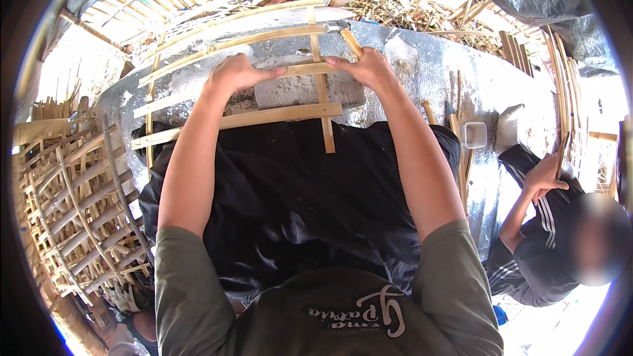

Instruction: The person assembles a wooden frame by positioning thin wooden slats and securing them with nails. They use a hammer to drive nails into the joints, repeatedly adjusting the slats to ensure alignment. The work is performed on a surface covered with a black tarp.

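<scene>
A light bamboo frame (315,49) of several crosswise slats fixed to two uprights leans over my lap. My left hand (232,78) is closed around one middle slat (306,69), its thumb lying along it. On the same slat, past the right upright, rests the thumb of my right hand (370,70). The fingers of that hand are wrapped round the wooden handle of a hammer (351,44), whose grey head points away from me. Nearest me, a wider slat (277,116) crosses just above the black cloth (297,191) on my legs.
Stacked bamboo lattice panels (79,204) stand at the left. On the right sits another person (534,224), one hand around thin strips. A clear plastic tub (475,135) lies on the grey sheet (435,72). Bamboo scraps (422,16) are heaped at the far side.
</scene>
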Demonstrator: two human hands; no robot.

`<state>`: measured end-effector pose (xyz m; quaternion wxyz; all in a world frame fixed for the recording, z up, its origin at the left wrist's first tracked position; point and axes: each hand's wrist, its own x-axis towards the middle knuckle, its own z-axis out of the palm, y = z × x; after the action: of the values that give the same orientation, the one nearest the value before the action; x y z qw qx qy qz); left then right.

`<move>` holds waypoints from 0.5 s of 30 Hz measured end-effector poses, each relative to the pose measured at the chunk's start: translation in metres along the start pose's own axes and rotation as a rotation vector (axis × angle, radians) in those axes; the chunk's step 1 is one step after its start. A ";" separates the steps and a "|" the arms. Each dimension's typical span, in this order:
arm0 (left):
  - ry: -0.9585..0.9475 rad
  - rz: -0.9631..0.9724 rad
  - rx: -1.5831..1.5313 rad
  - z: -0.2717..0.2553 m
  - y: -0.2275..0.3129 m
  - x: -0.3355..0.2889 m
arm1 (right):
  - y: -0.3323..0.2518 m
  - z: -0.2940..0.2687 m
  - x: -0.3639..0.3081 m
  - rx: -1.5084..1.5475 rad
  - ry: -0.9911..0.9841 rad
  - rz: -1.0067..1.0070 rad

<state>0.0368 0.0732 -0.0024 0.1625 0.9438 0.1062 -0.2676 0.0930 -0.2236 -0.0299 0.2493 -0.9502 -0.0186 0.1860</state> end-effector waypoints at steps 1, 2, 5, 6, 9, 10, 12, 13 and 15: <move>0.045 0.024 0.046 0.000 0.005 -0.004 | 0.001 0.000 0.000 -0.004 0.003 -0.001; 0.154 0.014 0.100 -0.001 0.014 -0.014 | 0.001 0.000 0.000 -0.003 0.015 -0.011; 0.383 0.014 0.230 0.009 0.045 -0.044 | -0.001 0.000 -0.001 -0.012 0.009 -0.014; 0.393 0.031 0.253 0.014 0.053 -0.047 | -0.002 -0.001 -0.001 -0.020 -0.025 0.000; 0.426 0.232 0.327 0.039 0.078 -0.076 | 0.001 0.002 0.001 -0.043 0.007 -0.020; 0.412 0.254 0.312 0.050 0.083 -0.086 | 0.001 0.004 0.001 -0.047 0.036 -0.044; 0.353 0.279 0.258 0.062 0.102 -0.101 | 0.002 0.003 0.000 -0.073 0.049 -0.033; 0.309 0.272 0.228 0.064 0.112 -0.107 | 0.001 0.004 0.000 -0.078 0.054 -0.031; 0.280 0.255 0.173 0.067 0.126 -0.111 | 0.000 0.002 0.001 -0.053 0.036 -0.017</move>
<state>-0.0510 -0.0808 0.0350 0.0972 0.9880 -0.0158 -0.1192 0.0933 -0.2225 -0.0324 0.2257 -0.9595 -0.0273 0.1663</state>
